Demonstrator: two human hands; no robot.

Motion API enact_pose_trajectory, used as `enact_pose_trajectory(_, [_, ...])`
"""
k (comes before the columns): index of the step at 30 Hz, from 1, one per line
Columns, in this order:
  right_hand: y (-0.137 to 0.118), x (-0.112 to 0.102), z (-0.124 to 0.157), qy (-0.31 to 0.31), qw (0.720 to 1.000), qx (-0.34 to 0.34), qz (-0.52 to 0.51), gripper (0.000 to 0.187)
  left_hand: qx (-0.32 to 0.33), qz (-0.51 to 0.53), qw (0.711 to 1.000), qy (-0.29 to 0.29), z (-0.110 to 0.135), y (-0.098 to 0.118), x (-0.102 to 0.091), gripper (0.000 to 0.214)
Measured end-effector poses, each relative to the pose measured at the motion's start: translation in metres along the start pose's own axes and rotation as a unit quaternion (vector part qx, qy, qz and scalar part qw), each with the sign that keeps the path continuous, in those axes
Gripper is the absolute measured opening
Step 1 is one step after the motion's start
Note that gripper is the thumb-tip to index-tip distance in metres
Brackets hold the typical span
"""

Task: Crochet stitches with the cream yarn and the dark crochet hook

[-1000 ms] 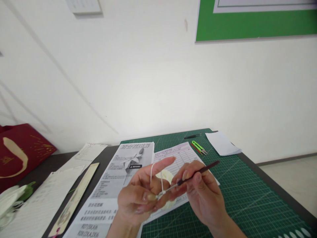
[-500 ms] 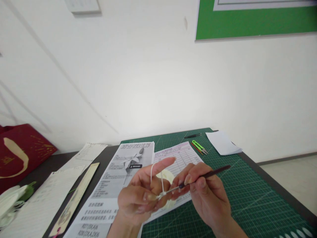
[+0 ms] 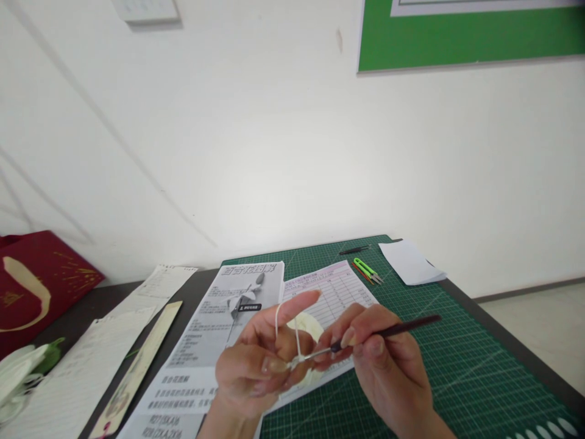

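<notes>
My right hand (image 3: 381,350) grips the dark handle of a crochet hook (image 3: 406,326), its metal shaft pointing left toward my other hand. Between the thumb and fingers of my left hand (image 3: 256,360) is a small piece of white crochet work (image 3: 296,361), partly hidden by the fingertips. White yarn (image 3: 297,332) loops over the raised left index finger and runs down to the hook's tip. Behind the hands a round pale yarn ball (image 3: 308,326) rests on a printed sheet, partly covered by my fingers.
A green cutting mat (image 3: 457,360) carries green thread snips (image 3: 364,268), a dark slim tool (image 3: 354,250) and white paper (image 3: 409,262). A printed pattern sheet (image 3: 192,360) lies left, beside a bookmark-like strip (image 3: 141,366), handwritten pages (image 3: 100,347) and a red bag (image 3: 59,268).
The crochet hook and my right hand have shifted slightly to the right. My left hand keeps its pinch and raised index finger; the yarn remains looped over it.
</notes>
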State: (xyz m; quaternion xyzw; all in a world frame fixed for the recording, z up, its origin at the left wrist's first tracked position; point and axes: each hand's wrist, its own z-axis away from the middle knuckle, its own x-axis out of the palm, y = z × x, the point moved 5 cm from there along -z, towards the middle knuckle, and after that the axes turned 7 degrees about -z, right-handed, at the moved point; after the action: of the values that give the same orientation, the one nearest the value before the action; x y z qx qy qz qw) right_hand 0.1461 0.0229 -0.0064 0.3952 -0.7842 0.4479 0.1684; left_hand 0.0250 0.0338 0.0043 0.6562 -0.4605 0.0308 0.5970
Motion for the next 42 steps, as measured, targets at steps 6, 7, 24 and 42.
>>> enact_pose_trajectory(6, [-0.007,0.001,0.001,-0.015,0.997,-0.048,0.065,0.016,0.011,-0.014,1.0,-0.009,0.0,0.0,0.0,0.059])
enact_pose_trajectory(7, [-0.009,0.002,0.002,-0.018,0.995,-0.053,0.081,0.015,0.012,-0.017,1.0,-0.008,0.0,0.0,-0.001,0.06])
enact_pose_trajectory(24, [-0.021,0.011,0.009,-0.072,0.94,-0.209,0.259,0.022,0.052,0.005,0.999,0.008,-0.002,-0.001,-0.003,0.059])
enact_pose_trajectory(42, [-0.032,0.03,0.018,-0.206,0.75,-0.269,0.568,0.027,0.051,-0.061,0.994,0.078,0.0,0.0,-0.005,0.058])
